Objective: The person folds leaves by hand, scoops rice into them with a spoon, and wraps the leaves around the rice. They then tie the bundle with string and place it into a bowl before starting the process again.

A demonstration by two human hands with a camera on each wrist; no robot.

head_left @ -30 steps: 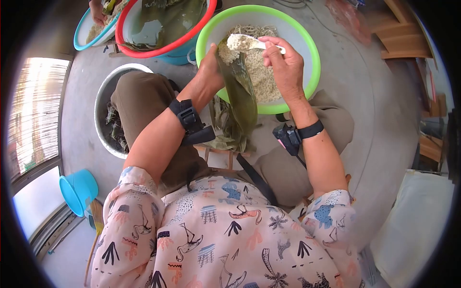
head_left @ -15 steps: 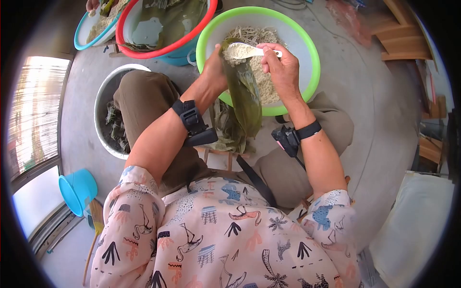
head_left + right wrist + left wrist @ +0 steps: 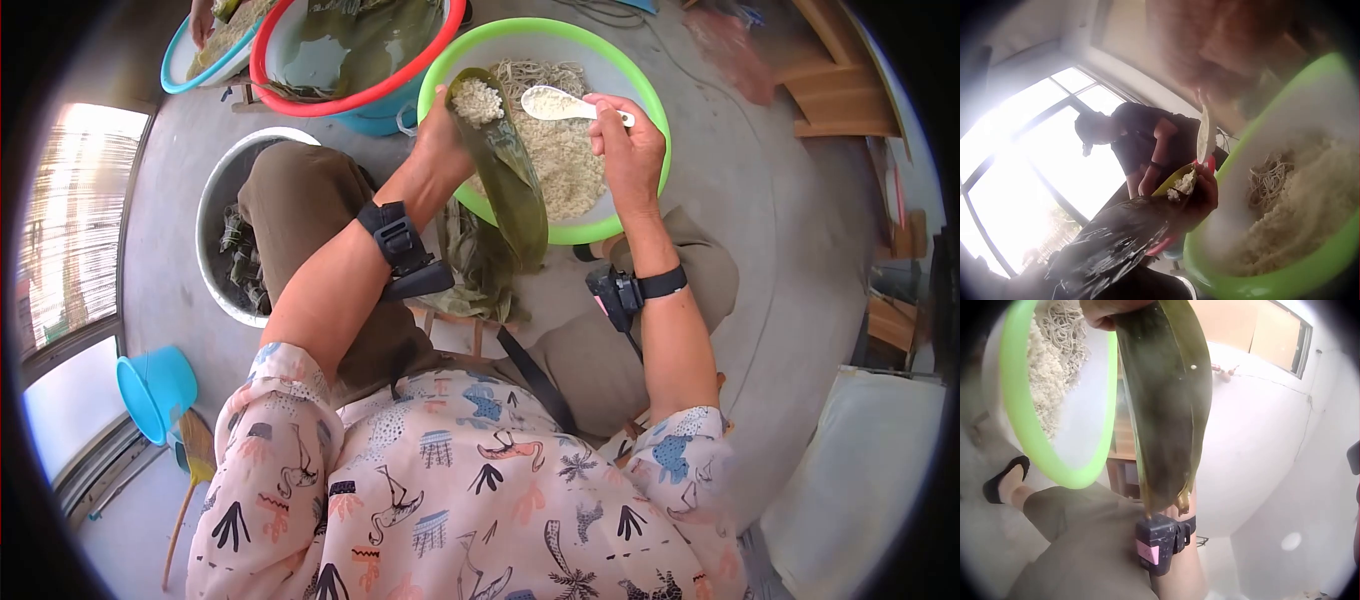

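My left hand (image 3: pixel 445 135) grips a long green leaf (image 3: pixel 505 165) folded into a cone, with a small heap of rice (image 3: pixel 478 98) in its top; the leaf's tail hangs down toward my lap. In the left wrist view the leaf (image 3: pixel 1166 406) hangs from that hand (image 3: pixel 1107 312) beside the green basin's rim (image 3: pixel 1029 431). My right hand (image 3: pixel 625 140) holds a white spoon (image 3: pixel 560 103) with rice on it, over the green basin (image 3: pixel 655 130) of raw rice, a little right of the cone. In the right wrist view the spoon (image 3: pixel 1202 134) stands above the leaf cone (image 3: pixel 1179 181).
A red-rimmed basin (image 3: pixel 350 98) of soaking leaves stands left of the green one. A metal basin (image 3: pixel 212 205) with wrapped bundles sits by my left knee. Another person's hand (image 3: pixel 203 22) works at a light blue basin (image 3: pixel 180 75). A blue bucket (image 3: pixel 155 390) stands at the lower left.
The spoon has tipped rice into the leaf cone and my right hand has drawn it away to the right. My left hand kept the cone over the basin.
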